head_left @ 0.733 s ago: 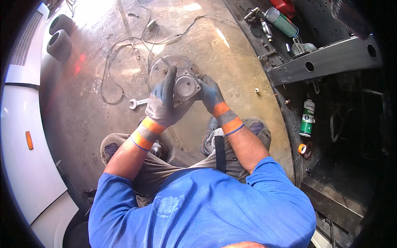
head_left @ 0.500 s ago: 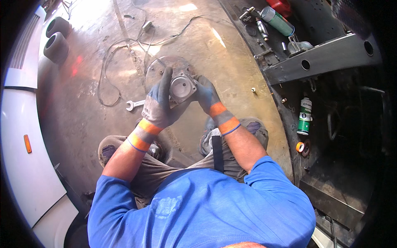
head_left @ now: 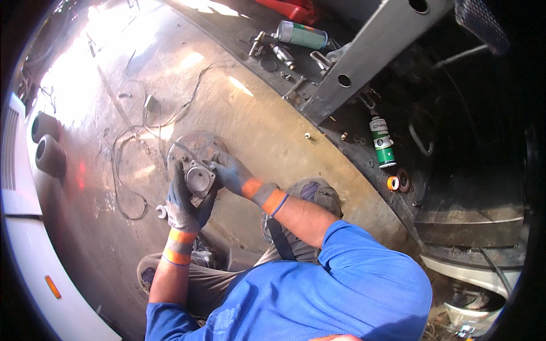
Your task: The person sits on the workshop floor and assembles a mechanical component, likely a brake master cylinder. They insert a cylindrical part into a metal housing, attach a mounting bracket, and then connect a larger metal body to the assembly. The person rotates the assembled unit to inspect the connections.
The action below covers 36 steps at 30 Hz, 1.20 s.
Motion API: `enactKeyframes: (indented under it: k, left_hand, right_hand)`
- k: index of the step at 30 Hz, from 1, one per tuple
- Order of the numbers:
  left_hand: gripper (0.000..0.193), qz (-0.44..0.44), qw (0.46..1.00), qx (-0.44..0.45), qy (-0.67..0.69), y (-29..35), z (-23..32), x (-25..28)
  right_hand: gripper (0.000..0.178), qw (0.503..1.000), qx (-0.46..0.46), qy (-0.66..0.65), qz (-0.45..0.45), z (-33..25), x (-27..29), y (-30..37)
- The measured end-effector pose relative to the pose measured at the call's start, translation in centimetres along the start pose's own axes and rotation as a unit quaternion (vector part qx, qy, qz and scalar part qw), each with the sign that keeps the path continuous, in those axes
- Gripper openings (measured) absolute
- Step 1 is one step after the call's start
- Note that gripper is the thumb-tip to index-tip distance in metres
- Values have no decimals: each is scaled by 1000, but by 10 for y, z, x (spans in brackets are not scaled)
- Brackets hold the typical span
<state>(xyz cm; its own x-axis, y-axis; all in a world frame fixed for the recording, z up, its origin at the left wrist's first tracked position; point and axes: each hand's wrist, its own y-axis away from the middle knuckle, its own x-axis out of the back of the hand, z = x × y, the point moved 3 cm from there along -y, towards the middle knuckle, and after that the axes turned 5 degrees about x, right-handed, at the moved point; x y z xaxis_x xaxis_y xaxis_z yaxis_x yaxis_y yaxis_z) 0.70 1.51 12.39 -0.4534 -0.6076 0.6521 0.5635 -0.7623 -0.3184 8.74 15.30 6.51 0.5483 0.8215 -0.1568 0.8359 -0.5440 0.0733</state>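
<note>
A grey metal housing with a round recessed face and a squarish flange with corner holes is held up in front of me. My left hand, in a grey glove with an orange cuff, is wrapped round its left and lower side. My gloved right hand is closed at its upper right corner, fingertips against the flange. Just beyond the hands, a rusty round metal plate rests on the floor, partly covered by the housing and hands. A wrench lies beside my left hand, mostly hidden by it.
A thin cable loops over the floor on the left, near two dark cylinders. White panels stand at the left edge. Right, a dark metal frame borders spray cans, an orange tape roll and an air tool.
The view has turned to the right, so the scene sits rotated and further left. Both hands still hold the housing; my right hand's grip has shifted toward its upper corner.
</note>
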Motion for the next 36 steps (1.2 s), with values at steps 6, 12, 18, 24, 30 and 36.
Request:
enactKeyframes:
  k: [6,12,18,24,30,36]
  left_hand:
    - [99,-8,999,13,34,2,-1,-1]
    - [100,-11,1000,0,19,2,-1,-4]
    - [97,33,996,-79,-17,-2,3,-7]
    - [96,-11,1000,-10,23,5,-8,-9]
    - [96,2,998,-54,-13,3,-8,-11]
    - [95,1,998,-63,-14,2,-6,-10]
  right_hand:
    - [31,997,-2,75,-5,-10,-1,0]
    - [33,993,34,113,20,0,2,-3]
    - [35,996,-11,87,4,7,2,-5]
    - [28,992,-44,111,-32,-6,3,-2]
    - [32,989,18,147,25,40,6,-13]
    - [32,989,15,145,24,12,6,-4]
